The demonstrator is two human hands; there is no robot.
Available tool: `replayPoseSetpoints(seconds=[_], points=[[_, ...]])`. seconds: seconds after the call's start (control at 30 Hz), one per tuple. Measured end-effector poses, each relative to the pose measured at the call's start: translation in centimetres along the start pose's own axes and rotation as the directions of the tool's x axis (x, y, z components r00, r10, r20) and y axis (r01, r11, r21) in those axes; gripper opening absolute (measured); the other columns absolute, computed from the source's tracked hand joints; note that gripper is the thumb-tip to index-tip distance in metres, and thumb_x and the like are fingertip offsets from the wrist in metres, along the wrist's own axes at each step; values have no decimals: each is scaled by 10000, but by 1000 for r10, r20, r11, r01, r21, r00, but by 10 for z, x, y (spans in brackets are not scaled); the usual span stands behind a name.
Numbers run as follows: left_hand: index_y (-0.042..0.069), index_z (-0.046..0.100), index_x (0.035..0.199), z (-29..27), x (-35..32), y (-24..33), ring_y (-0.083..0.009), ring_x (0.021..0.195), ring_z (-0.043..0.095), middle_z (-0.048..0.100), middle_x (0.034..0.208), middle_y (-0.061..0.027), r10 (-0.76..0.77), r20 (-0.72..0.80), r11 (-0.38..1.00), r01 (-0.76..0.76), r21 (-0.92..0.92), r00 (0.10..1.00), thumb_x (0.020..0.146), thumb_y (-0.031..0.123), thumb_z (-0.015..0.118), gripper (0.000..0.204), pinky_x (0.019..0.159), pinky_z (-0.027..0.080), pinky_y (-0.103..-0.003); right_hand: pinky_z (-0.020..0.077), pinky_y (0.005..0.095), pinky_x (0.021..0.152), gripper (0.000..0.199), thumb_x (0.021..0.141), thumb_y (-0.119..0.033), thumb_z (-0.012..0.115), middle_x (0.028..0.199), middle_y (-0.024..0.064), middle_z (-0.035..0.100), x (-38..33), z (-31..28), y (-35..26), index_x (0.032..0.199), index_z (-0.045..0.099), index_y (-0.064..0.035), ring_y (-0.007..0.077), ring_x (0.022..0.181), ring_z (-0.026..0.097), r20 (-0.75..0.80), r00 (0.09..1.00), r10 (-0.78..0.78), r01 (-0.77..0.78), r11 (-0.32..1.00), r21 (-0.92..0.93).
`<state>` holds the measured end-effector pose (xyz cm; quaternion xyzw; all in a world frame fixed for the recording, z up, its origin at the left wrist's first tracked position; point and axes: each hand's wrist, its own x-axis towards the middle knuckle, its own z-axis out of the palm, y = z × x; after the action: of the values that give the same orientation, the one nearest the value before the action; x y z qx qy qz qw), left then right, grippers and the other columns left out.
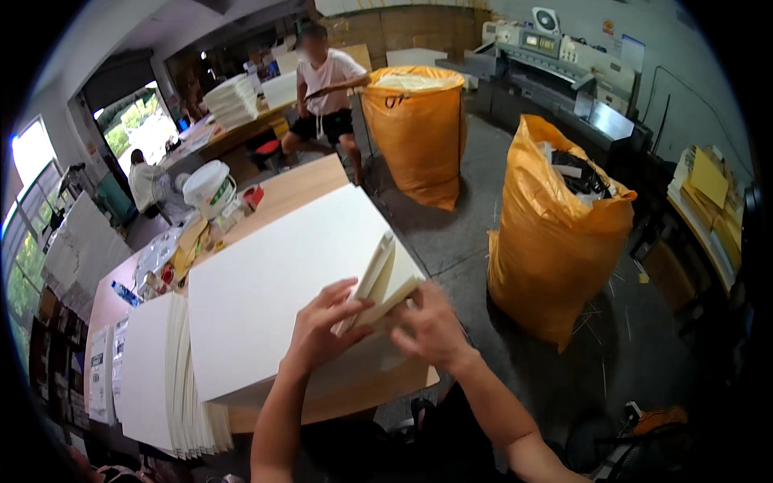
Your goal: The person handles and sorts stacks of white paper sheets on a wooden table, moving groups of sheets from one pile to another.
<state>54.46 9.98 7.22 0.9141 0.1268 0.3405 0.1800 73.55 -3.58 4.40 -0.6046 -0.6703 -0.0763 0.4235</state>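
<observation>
Over the near right corner of a large stack of white sheets [274, 266], my two hands hold a folded cream piece of paper or card [374, 278]. It stands opened into a V, one flap rising away from me and the other slanting to the right. My left hand [328, 322] grips the left flap near its lower end, thumb and fingers against it. At the right flap is my right hand [431, 322], slightly blurred, with its thumb and forefinger closed on the edge and the other fingers curled below.
Fanned white boards [153, 374] lie at the left of the wooden table [322, 173], with a white bucket [209, 189] behind. Two orange sacks [555, 241] [415, 137] stand on the floor to the right. Beyond them are a person [326, 80] and a grey machine [555, 60].
</observation>
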Motion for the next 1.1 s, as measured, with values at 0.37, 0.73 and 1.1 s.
replayPoseSetpoints(seconds=[0.37,0.73,1.1], points=[[125,604,1366,3,7,9,-320,1059,679,651,1303,-138,42,127,941,-82,327,991,753,250,828,665,905,566,-410,287,499,1147,328,868,-273,665,1215,162,661,-8,18,12,1127,701,-74,342,1239,536,185,983,-4,-20,991,130],[144,527,1448,11,3,3,-323,1061,684,629,1333,-154,42,108,954,-72,292,993,847,239,753,648,867,578,-410,482,477,651,367,949,-343,675,738,174,640,-6,-22,36,807,569,-22,383,737,640,101,880,465,-459,885,-74],[260,728,1168,6,5,-9,-344,1076,683,558,1427,-157,65,60,987,-73,145,996,834,133,749,358,880,593,-408,418,244,494,376,1006,-309,623,613,-10,533,36,6,19,722,499,-97,85,590,577,247,783,572,-500,341,797]])
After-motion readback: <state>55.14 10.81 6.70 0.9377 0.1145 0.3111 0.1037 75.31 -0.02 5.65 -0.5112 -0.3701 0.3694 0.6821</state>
